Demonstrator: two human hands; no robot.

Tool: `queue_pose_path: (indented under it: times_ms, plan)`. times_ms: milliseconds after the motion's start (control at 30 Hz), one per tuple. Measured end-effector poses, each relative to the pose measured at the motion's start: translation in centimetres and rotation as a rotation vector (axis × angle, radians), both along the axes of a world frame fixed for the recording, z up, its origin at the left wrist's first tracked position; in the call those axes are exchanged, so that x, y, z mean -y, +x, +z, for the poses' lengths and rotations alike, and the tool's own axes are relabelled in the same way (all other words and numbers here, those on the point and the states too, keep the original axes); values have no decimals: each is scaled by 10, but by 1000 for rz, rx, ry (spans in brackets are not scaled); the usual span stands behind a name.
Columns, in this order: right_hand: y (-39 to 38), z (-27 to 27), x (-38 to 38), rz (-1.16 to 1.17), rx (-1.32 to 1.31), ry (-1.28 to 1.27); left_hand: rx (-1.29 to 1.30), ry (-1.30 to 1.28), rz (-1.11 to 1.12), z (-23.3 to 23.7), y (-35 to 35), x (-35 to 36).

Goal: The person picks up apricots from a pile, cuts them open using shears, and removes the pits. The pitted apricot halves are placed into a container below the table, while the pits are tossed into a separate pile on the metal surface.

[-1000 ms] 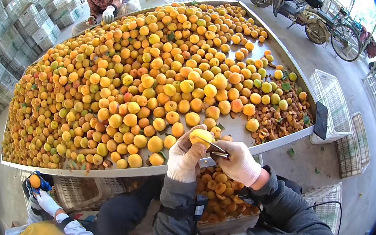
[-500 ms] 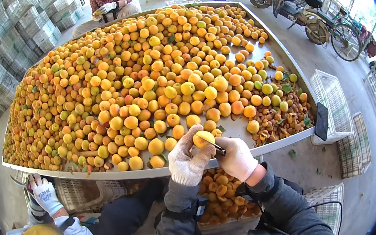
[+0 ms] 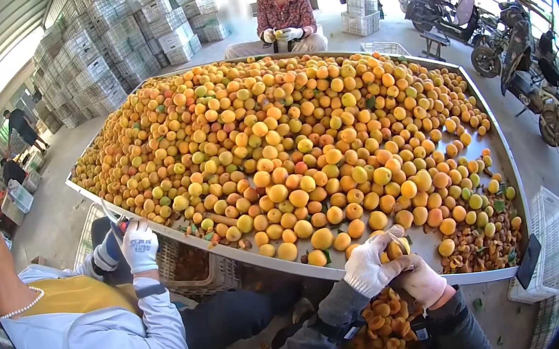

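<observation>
My left hand (image 3: 371, 265), in a white glove, holds an apricot (image 3: 396, 249) over the near edge of the metal table (image 3: 293, 270). Close against it is my right hand (image 3: 422, 281), also gloved, with its fingers curled at the underside of the same fruit; whether it grips a tool is hidden. Whole orange and yellow apricots (image 3: 289, 144) are heaped across the table. A pile of brown scraps (image 3: 476, 250) lies at its right corner. Below my hands, a container of opened apricot halves (image 3: 387, 327) is partly covered by my arms.
A co-worker in a yellow and white top (image 3: 95, 336) sits at the left, gloved hand near the table edge. Another person (image 3: 282, 17) sits across the table. White crates (image 3: 549, 236) stand at the right; stacked crates (image 3: 92, 58) and scooters (image 3: 521, 62) are further back.
The view has swung left and up, showing more of the co-worker and the background. My hands have turned the apricot, and the dark blade seen across it earlier no longer shows clearly.
</observation>
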State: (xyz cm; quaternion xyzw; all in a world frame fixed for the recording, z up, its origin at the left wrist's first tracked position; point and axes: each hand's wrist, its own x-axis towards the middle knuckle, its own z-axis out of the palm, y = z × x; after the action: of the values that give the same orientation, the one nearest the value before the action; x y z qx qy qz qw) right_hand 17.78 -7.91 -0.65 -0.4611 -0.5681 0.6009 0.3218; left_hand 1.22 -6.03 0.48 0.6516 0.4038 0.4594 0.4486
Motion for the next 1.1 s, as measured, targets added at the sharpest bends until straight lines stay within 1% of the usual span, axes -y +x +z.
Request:
queue_pose_path:
  times_ms: [33, 67, 133, 200, 267, 300, 333, 400, 433, 467, 533, 600, 667, 700, 767, 800, 867, 900, 933, 1000, 1033, 1067, 1100]
  plan:
    - [2, -5, 1, -12, -57, 72, -29, 16, -27, -1, 1, -1]
    - [4, -6, 1, -23, -53, 83, -25, 28, -38, -7, 5, -2]
    - [7, -5, 4, -58, 26, 215, 187, -60, -54, -16, 14, -2]
    - [0, 4, 9, -103, -6, 207, 206, -55, -77, -15, 15, -1]
    - [0, -5, 13, -245, 59, 249, 246, -48, -75, -17, 17, 0]
    - [4, -17, 14, -279, 139, 303, 267, -75, -82, -18, 19, 1]
    - [4, -15, 14, -294, 144, 308, 270, -71, -99, -21, 21, 2]
    - [-3, -7, 14, -399, 365, 455, 341, -143, -88, -26, 25, 3]
    - [-4, 0, 16, -413, 390, 465, 317, -120, -88, -26, 26, 3]
    - [-2, -3, 17, -423, 455, 462, 224, -27, -56, -27, 27, 2]
    - [-1, -3, 19, -433, 463, 453, 315, -88, -74, -33, 31, 1]
    - [3, -18, 20, -440, 398, 364, 281, -106, -68, -30, 33, 2]
    - [9, -22, 23, -329, 147, 242, 262, -139, -118, -23, 30, 3]
    - [10, -19, 24, -324, 142, 242, 258, -138, -112, -20, 29, 5]
    - [13, 5, 32, -276, 59, 204, 548, -326, -206, -12, 27, 8]
    - [18, 12, 36, -318, 186, 166, 546, -325, -197, -10, 27, 7]
    - [27, 19, 41, -470, 0, 57, 724, -389, -84, -6, 27, 8]
    - [27, 35, 44, -533, -101, 4, 702, -363, -71, -3, 27, 8]
    - [33, 34, 39, -607, -207, -109, 696, -372, -67, -7, 27, 9]
    - [32, 45, 34, -658, -158, -89, 355, -220, -168, -15, 29, 7]
    - [33, 52, 33, -614, -142, -98, 267, -287, -175, -14, 32, 10]
    - [32, 52, 30, -617, -142, -102, 266, -292, -178, -9, 33, 10]
    - [28, 48, 25, -531, -139, -10, 102, -97, -141, -4, 34, 11]
